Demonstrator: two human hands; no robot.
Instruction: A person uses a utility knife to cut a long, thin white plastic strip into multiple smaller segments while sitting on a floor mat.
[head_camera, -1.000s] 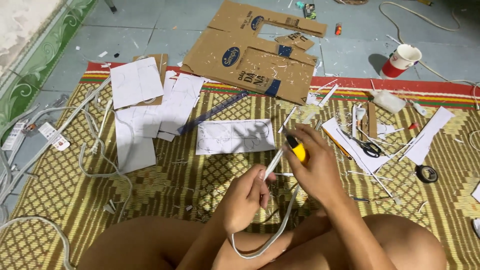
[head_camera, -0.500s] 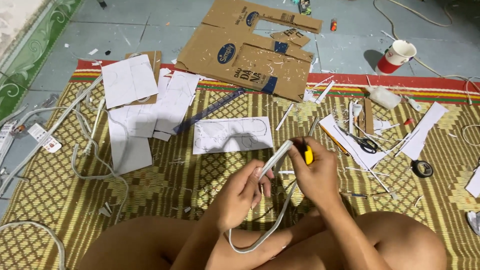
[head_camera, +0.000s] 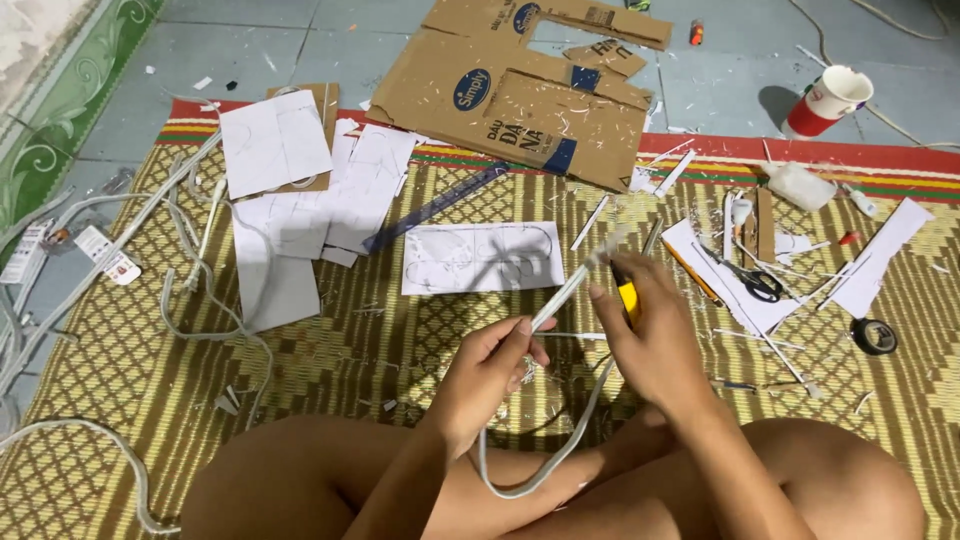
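- Woven mat (head_camera: 330, 350) in yellow and brown, spread over a grey tiled floor (head_camera: 250, 50); red striped border along the far edge.
- Flattened brown cardboard box (head_camera: 510, 100) beyond the mat's far edge, cut with openings, bearing a blue oval label and blue printed panels.
- White paper sheets (head_camera: 275, 145) scattered at far left of the mat; one more sheet with pencilled curves (head_camera: 480, 258) lying just ahead of the hands.
- Grey-white cable (head_camera: 560, 295) held up between both hands, long axis running from near-left up to far-right, the rest looping down toward the lap.
- Left hand (head_camera: 485, 375) closed around the cable's lower stretch, thumb on top.
- Right hand (head_camera: 655, 335) closed on a yellow-handled cutter (head_camera: 627, 298), touching the cable's upper end; nearer that free end than the left.
- Red and white paper cup (head_camera: 828, 100) on the floor, far right.
- Scissors (head_camera: 752, 280) on paper scraps, right of the hands.
- Black tape roll (head_camera: 874, 336) near the right edge.
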